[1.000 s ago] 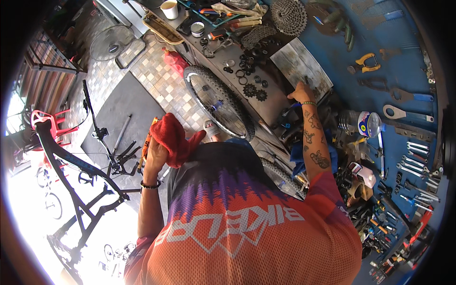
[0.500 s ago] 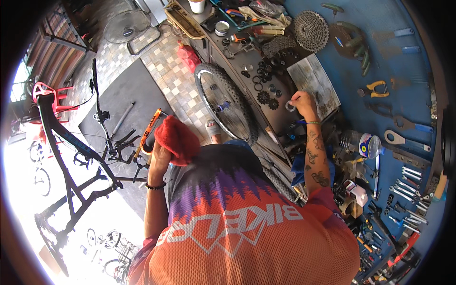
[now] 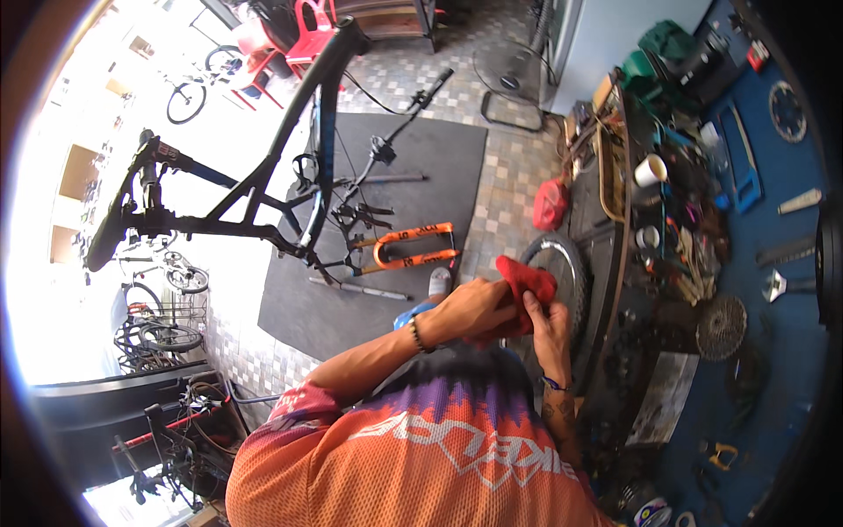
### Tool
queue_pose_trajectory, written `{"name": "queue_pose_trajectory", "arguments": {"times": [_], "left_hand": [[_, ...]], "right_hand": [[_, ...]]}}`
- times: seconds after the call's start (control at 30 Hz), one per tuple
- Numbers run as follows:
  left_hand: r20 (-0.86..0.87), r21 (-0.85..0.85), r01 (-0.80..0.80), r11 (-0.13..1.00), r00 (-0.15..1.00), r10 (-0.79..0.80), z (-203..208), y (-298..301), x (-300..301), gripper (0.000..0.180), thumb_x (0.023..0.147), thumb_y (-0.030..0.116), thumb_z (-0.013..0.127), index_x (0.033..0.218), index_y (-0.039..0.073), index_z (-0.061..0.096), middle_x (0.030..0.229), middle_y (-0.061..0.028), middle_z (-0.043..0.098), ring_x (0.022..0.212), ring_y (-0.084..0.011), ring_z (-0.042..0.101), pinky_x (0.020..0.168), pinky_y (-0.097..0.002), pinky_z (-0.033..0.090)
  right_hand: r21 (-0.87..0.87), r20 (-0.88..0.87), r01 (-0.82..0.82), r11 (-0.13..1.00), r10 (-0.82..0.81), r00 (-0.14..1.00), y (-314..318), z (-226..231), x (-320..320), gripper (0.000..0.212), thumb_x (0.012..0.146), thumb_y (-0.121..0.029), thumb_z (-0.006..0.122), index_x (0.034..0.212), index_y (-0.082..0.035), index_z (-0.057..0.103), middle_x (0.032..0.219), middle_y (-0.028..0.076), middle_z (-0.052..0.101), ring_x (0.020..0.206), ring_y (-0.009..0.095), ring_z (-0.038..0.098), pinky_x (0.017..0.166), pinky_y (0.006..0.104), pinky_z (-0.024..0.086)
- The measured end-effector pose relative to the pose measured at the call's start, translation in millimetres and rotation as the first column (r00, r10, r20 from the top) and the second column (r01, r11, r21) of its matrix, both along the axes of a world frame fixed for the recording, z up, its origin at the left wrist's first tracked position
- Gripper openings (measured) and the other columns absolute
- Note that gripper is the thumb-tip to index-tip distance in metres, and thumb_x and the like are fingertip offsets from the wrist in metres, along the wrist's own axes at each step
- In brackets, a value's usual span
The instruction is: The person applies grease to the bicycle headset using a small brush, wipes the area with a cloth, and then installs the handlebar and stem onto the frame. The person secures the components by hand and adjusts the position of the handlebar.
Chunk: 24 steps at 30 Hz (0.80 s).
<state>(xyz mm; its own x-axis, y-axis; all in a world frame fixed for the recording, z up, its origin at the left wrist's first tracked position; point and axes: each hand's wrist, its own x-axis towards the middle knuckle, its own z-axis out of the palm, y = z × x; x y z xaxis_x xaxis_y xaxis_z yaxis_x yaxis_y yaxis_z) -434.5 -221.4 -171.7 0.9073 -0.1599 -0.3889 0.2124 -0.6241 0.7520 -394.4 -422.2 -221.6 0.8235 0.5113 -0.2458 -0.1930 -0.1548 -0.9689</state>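
My left hand [image 3: 474, 309] and my right hand [image 3: 550, 332] meet in front of my chest around a bunched red cloth [image 3: 529, 281]. The left fingers are closed on the cloth from its left side. On the other side, my right thumb and fingers pinch its lower edge. Whether a small part lies inside the folds is hidden. Just beyond the cloth stands a bicycle wheel [image 3: 575, 279] with a knobby tyre, leaning by the workbench.
A dark bicycle frame [image 3: 255, 198] hangs at left. An orange suspension fork [image 3: 413, 258] lies on the black mat [image 3: 457, 167]. The cluttered bench at right holds a white cup [image 3: 650, 170]. A cassette [image 3: 722, 328] and an adjustable wrench [image 3: 776, 286] are against the blue board.
My right hand has left the bench, where it held a small ring, and joined my left hand at the red cloth. The view has swung leftward.
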Motion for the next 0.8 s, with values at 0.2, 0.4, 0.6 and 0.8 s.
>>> {"name": "queue_pose_trajectory", "arguments": {"times": [0.2, 0.4, 0.6, 0.8], "left_hand": [[0.221, -0.537, -0.516, 0.668, 0.678, 0.701, 86, 166, -31, 0.036, 0.099, 0.015, 0.07, 0.132, 0.004, 0.06, 0.102, -0.0088, 0.076, 0.09, -0.0117, 0.07, 0.079, -0.0298, 0.055], [0.787, 0.232, -0.925, 0.301, 0.361, 0.501, 83, 432, -11, 0.052, 0.107, 0.045, 0.054, 0.14, 0.006, 0.062, 0.122, -0.0283, 0.071, 0.122, -0.044, 0.065, 0.1, -0.049, 0.052], [0.553, 0.681, -0.548, 0.486, 0.82, 0.149, -45, 509, 2, 0.057, 0.101, 0.033, 0.048, 0.147, 0.0, 0.055, 0.13, -0.0246, 0.067, 0.123, -0.0388, 0.064, 0.107, -0.0462, 0.048], [0.509, 0.618, -0.62, 0.483, 0.784, 0.354, -37, 508, -6, 0.082, 0.107, 0.07, 0.025, 0.138, 0.007, 0.068, 0.11, -0.0192, 0.078, 0.104, -0.0363, 0.074, 0.092, -0.0493, 0.055]], "right_hand": [[0.225, -0.282, 0.096, 0.97, -0.029, 0.959, 63, 9, 47, 0.034, 0.106, -0.031, 0.066, 0.123, -0.001, 0.064, 0.098, 0.007, 0.072, 0.083, 0.013, 0.07, 0.078, 0.0273, 0.057], [0.028, 0.005, 0.057, 0.998, -0.057, 0.998, 84, -30, 86, 0.028, 0.106, -0.024, 0.066, 0.121, -0.001, 0.064, 0.101, 0.007, 0.072, 0.091, 0.012, 0.069, 0.08, 0.0271, 0.056], [-0.423, 0.209, 0.247, 0.872, -0.171, 0.963, 63, -122, 37, 0.025, 0.097, -0.024, 0.076, 0.109, -0.003, 0.069, 0.094, 0.012, 0.077, 0.086, 0.026, 0.075, 0.076, 0.0374, 0.058], [-0.866, 0.068, -0.012, 0.5, 0.141, 0.988, -89, -292, -207, 0.046, 0.102, -0.046, 0.056, 0.094, -0.004, 0.072, 0.089, 0.022, 0.071, 0.088, 0.041, 0.07, 0.079, 0.0526, 0.054]]}}
